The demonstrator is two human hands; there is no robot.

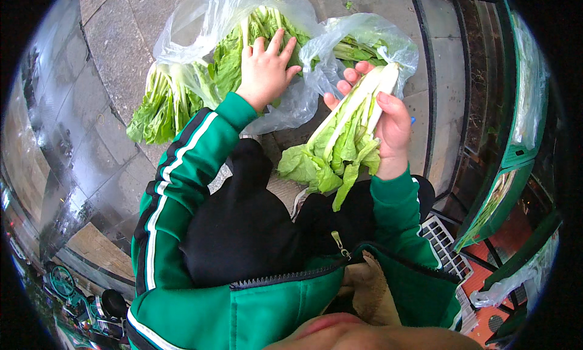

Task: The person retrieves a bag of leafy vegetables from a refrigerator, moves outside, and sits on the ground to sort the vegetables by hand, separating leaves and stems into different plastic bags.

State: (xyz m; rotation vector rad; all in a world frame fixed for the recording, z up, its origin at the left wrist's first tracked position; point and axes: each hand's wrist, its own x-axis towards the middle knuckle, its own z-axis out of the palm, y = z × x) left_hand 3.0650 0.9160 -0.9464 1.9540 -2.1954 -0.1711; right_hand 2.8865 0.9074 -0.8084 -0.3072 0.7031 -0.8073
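Note:
My right hand (pixel 392 122) holds a bunch of leafy greens (pixel 339 136), its pale stem end pointing up and away from me and its leaves drooping over my lap. With fingers spread, my left hand (pixel 266 69) rests on more leafy greens (pixel 227 60) in the mouth of a clear plastic bag (pixel 180 38). A second clear plastic bag (pixel 391 31) with greens inside stands just beyond my right hand. To the left, another bunch of greens (pixel 166 104) lies on the ground, partly under the first bag.
Stone paving (pixel 111 54) surrounds the bags, wet at the left. On the right is a black metal frame (pixel 426 76) beside green trays (pixel 496 204) of vegetables. A white plastic crate (pixel 446 247) sits near my right elbow. Parked bikes (pixel 86 304) show at lower left.

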